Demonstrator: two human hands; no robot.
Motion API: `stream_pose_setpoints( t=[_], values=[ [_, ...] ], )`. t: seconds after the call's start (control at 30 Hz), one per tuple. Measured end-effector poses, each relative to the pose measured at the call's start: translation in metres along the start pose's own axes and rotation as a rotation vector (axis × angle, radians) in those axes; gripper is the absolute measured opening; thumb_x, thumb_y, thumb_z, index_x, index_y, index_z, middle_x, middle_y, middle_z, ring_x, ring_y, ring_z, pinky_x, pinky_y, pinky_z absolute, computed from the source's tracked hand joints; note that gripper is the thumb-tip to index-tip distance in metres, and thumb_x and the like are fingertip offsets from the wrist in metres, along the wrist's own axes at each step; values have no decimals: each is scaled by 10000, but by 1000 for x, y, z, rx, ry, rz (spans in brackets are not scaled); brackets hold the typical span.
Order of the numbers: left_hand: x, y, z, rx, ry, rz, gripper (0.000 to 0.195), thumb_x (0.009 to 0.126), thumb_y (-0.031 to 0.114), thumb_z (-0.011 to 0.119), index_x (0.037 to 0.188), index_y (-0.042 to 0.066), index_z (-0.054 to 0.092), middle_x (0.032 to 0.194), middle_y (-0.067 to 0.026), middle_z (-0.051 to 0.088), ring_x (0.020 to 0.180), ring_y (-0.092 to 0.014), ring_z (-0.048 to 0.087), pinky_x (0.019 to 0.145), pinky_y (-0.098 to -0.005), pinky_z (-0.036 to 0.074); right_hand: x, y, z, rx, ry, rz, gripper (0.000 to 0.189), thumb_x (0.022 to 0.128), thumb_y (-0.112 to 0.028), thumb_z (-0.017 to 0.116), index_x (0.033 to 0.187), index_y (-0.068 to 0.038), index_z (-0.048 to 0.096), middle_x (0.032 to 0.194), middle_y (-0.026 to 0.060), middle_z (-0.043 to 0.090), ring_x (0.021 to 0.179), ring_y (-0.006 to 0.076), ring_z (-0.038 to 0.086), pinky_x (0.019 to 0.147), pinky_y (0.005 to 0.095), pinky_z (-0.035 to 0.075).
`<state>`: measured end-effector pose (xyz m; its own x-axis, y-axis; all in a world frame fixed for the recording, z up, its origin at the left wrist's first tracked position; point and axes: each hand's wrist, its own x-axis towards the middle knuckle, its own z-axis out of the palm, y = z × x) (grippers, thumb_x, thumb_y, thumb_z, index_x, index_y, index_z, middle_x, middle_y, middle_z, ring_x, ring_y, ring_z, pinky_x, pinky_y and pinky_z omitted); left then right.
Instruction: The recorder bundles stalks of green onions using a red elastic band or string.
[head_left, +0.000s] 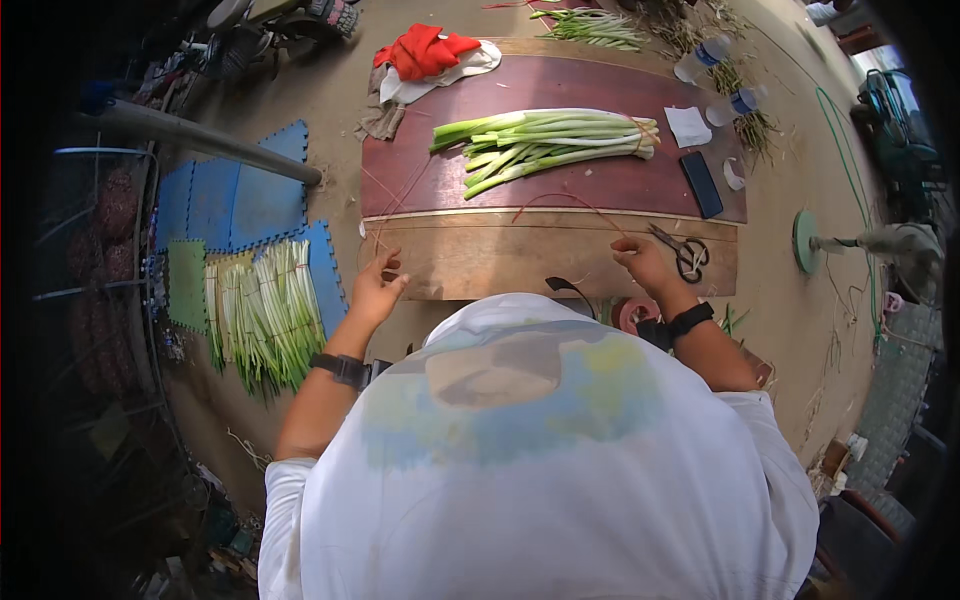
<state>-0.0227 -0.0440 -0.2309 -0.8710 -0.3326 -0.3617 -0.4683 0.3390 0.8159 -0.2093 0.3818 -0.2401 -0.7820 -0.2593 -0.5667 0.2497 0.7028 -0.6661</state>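
A bunch of green onions lies across the dark red tabletop, with a reddish tie round its white ends at the right. My left hand is over the near left edge of the wooden board, its fingers by thin reddish strings; whether it grips them is unclear. The fingers of my right hand are closed on one end of a red string, which arches over the near part of the table. Just right of that hand lie black-handled scissors.
A smartphone, white paper and water bottles are at the table's right. Red cloth lies at its back left. Tied green onion bundles rest on floor mats at the left, near a metal pole. A fan stands right.
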Motion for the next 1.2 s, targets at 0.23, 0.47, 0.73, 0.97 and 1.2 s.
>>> stream_pose_setpoints(
  t=[0.23, 0.47, 0.73, 0.97, 1.2],
  values=[
    [59, 98, 96, 457, -255, 212, 453, 710, 102, 677, 1143, 74, 549, 1015, -130, 573, 836, -241, 590, 697, -313, 486, 33, 85, -53, 79, -2, 34, 270, 754, -132, 634, 968, 31, 614, 881, 100, 630, 790, 170, 582, 742, 281, 446],
    [127, 142, 122, 399, -117, 353, 260, 718, 110, 660, 961, 23, 623, 880, -144, 615, 792, -264, 607, 720, -343, 482, 75, 88, -43, -45, -34, -68, 295, 725, -124, 616, 983, 18, 605, 926, 164, 627, 851, 260, 602, 762, 319, 461],
    [176, 128, 120, 423, -33, 355, 233, 727, 109, 664, 944, 30, 635, 874, -109, 621, 801, -211, 604, 708, -297, 471, 124, 38, 3, -185, 44, -317, 410, 745, -121, 609, 1127, 4, 533, 1032, 167, 575, 914, 297, 580, 761, 350, 475],
    [217, 111, 95, 458, -62, 415, 217, 736, 114, 666, 934, 31, 637, 884, -108, 629, 811, -210, 607, 738, -296, 476, 155, -10, 43, -532, 153, -298, 265, 713, -176, 622, 949, -62, 583, 997, 125, 547, 942, 297, 536, 785, 402, 446],
    [271, 125, 91, 562, -159, 511, 370, 713, 180, 691, 1058, 78, 603, 1093, -115, 565, 974, -263, 562, 839, -328, 451, 170, -1, 61, -525, 210, -479, 126, 714, -134, 608, 809, -58, 572, 879, 102, 560, 855, 288, 558, 704, 403, 452]
  ],
)
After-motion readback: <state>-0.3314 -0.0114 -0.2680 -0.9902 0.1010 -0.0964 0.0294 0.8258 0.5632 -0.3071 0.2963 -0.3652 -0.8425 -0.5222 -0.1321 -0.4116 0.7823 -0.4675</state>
